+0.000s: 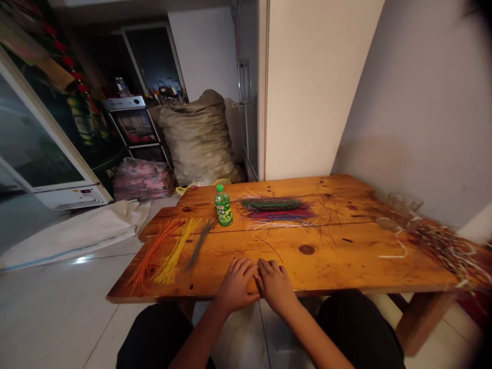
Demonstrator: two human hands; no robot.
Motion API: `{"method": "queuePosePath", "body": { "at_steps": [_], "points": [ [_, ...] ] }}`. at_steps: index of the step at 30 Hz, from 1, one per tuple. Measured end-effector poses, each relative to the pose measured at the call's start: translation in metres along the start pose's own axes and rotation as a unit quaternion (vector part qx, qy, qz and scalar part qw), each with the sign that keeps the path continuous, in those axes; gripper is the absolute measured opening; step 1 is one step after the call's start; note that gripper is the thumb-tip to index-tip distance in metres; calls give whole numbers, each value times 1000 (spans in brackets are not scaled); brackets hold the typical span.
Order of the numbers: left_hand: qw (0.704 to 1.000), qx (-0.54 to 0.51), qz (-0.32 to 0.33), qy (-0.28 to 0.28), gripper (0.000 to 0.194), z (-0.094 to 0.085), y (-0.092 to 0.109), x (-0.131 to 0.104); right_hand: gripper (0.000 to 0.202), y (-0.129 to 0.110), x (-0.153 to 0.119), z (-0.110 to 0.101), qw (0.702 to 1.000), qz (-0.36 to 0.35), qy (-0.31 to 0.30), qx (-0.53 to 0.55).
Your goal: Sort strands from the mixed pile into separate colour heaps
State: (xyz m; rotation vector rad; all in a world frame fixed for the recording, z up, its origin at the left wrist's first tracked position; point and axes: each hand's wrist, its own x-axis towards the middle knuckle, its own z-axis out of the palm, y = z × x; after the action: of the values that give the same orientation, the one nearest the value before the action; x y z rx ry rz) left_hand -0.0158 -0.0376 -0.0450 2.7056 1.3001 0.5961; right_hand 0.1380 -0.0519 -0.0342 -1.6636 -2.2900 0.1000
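Note:
My left hand [239, 283] and my right hand [274, 283] rest flat at the near edge of the wooden table [338, 256], fingertips close together. Neither holds anything. To the left lie sorted bundles of thin strands: orange [157, 251], yellow [177, 252] and grey [202, 242]. Behind my hands stands a capped green drink bottle [223, 207], upright. Right of the bottle is a pile of dark green strands [271, 204], with red, blue and white strands [282, 215] along its near side.
A tangle of mixed strands [449, 246] and a clear plastic container [403, 205] sit at the table's right end. Beyond the table are a large stuffed sack [200, 138], a pink plastic-wrapped bundle [143, 179] and a glass-door cooler [42, 143]. My knees are under the near edge.

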Motion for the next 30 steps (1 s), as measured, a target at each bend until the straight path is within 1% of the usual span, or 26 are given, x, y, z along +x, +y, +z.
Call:
{"method": "queuePosePath", "body": {
  "at_steps": [2,5,8,11,13,15,17,20,23,26,30],
  "points": [
    [1000,0,3,5,65,-1,0,0,40,0,6,2,1000,1,8,-13],
    [1000,1,6,8,66,-2,0,0,41,14,12,3,999,21,10,-29],
    [1000,7,8,19,64,-1,0,-1,42,43,17,-3,994,94,9,-58],
    [999,9,11,34,61,0,1,-1,45,82,24,-13,979,176,30,-94],
    [999,7,13,38,60,0,1,-1,44,107,30,-19,970,223,27,-97],
    [999,4,14,35,60,0,1,0,43,127,36,-23,963,246,35,-99],
    [1000,3,11,29,59,-1,0,0,43,138,42,-26,959,260,51,-103],
    [1000,3,9,24,59,-2,1,0,44,139,52,-27,958,252,81,-111],
    [1000,3,8,27,58,-3,2,0,41,133,67,-25,968,202,95,-113],
    [999,7,8,30,57,-2,3,-1,37,133,86,-20,978,151,88,-113],
    [999,10,0,33,59,1,3,-3,33,144,105,-16,987,98,62,-114]
  ]
}}
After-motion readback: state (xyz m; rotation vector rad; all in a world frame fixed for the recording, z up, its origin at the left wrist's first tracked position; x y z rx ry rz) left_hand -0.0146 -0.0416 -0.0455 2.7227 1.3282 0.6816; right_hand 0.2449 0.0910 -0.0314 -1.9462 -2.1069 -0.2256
